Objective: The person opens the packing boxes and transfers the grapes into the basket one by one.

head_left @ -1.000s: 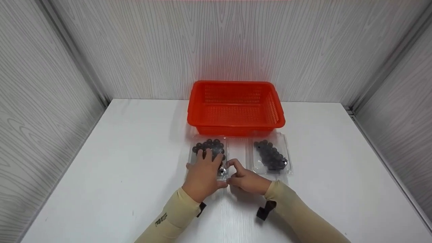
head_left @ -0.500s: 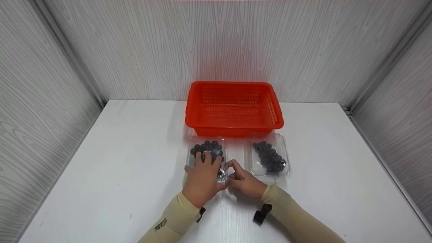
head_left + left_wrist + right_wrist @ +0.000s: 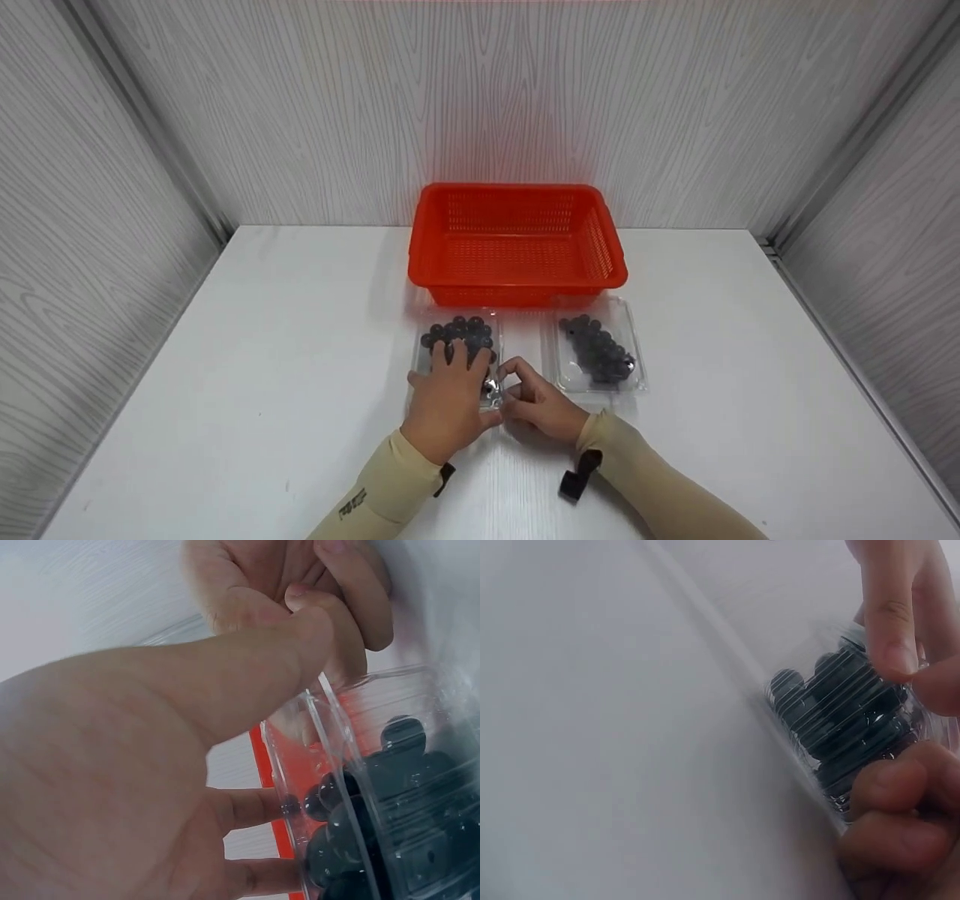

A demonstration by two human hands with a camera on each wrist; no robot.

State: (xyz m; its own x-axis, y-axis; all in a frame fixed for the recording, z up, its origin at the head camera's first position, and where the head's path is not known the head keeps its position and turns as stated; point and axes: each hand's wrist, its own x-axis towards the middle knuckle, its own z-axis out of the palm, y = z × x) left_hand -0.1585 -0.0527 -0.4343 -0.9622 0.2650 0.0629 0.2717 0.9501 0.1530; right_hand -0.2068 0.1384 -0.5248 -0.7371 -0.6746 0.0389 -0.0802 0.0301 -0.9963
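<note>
A lidded clear plastic container (image 3: 496,334) lies flat on the table, showing a bunch of dark grapes (image 3: 459,328) inside. My left hand (image 3: 445,412) rests on its lid with fingers spread and straight, thumb at the near right corner. From the right, my right hand (image 3: 546,406) reaches the same corner; its thumb and bent index finger pinch the container's edge, the other fingers curled. In the right wrist view, those curled fingers (image 3: 900,791) sit against the ribbed side wall. Both thumbs come close together in the left wrist view. The left hand hides part of the grapes.
To the right lies a second clear container (image 3: 628,322) with dark grapes (image 3: 600,349). Behind both stands a red perforated plastic basket (image 3: 517,295), close to the back wall (image 3: 330,135). Grained panels close in the white table (image 3: 225,390) on both sides.
Hands and left container keep nearly the same pose; the whole head view has shifted slightly. The right hand's fingers stay at the container's corner throughout.
</note>
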